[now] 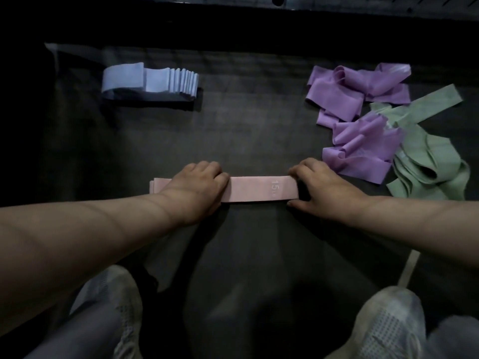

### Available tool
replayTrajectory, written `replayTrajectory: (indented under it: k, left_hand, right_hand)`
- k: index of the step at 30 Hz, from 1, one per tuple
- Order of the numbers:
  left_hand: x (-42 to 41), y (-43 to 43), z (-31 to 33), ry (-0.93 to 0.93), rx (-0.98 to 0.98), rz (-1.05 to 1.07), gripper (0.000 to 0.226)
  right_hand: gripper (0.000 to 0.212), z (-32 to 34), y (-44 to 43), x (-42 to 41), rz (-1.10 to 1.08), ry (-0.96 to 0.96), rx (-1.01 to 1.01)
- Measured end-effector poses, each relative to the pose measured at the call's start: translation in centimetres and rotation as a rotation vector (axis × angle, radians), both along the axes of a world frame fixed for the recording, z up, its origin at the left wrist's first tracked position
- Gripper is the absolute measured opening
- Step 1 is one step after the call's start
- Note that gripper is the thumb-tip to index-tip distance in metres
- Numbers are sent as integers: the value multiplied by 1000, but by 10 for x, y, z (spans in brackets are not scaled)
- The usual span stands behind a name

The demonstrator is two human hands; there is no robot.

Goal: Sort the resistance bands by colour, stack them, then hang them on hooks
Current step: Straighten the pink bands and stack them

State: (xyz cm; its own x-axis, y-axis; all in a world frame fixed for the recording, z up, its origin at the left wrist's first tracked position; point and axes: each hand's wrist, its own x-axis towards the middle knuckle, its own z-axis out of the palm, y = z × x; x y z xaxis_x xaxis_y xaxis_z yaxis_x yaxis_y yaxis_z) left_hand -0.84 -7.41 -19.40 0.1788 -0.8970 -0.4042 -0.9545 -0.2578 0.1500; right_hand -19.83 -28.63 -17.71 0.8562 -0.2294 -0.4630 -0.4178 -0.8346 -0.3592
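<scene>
- From my remote seat, the pink stack [255,189] lies flat on the floor [259,125] straight ahead of the person. Its long axis runs left to right across the view.
- The left hand [199,185] sits on the stack's left part, fingers curled over the far edge. A short bit of pink pokes out beyond the wrist.
- The right hand [326,187] clamps the stack's right end, with fingers on the far edge and thumb on the near edge.
- So the hands are apart, one toward each end of the same stack, with the printed "15" showing between them nearer the right hand.
- The blue stack [150,81] lies further out and to the left, well apart from the pink one and roughly parallel to it. The left hand is the nearer to it.
- The purple bands [357,99] and green bands [427,161] lie in a loose, overlapping heap out to the right. The nearest purple fold is just beside the right hand.
- My judgement is that the pink stack is being squared up. If it is then set aside near the blue, the move goes forward and left, long axis kept as it is.
- The heap on the right would fall to the right hand.
- I see no hooks. A dark panel [363,1] crosses the top edge, but I cannot tell what it is.
</scene>
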Motion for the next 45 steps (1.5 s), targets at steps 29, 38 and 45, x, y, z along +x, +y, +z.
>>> replayTrajectory:
  k: [29, 38, 45]
  left_hand:
    - [31, 74, 6, 707, -128, 1657, 13]
    - [27, 69, 6, 681, -170, 1640, 10]
    - [35, 73, 6, 694, -163, 1615, 12]
  right_hand:
    - [9, -7, 29, 16, -989, 144, 437]
    - [24, -11, 25, 17, -915, 155, 344]
    - [25, -10, 28, 22, -973, 148, 402]
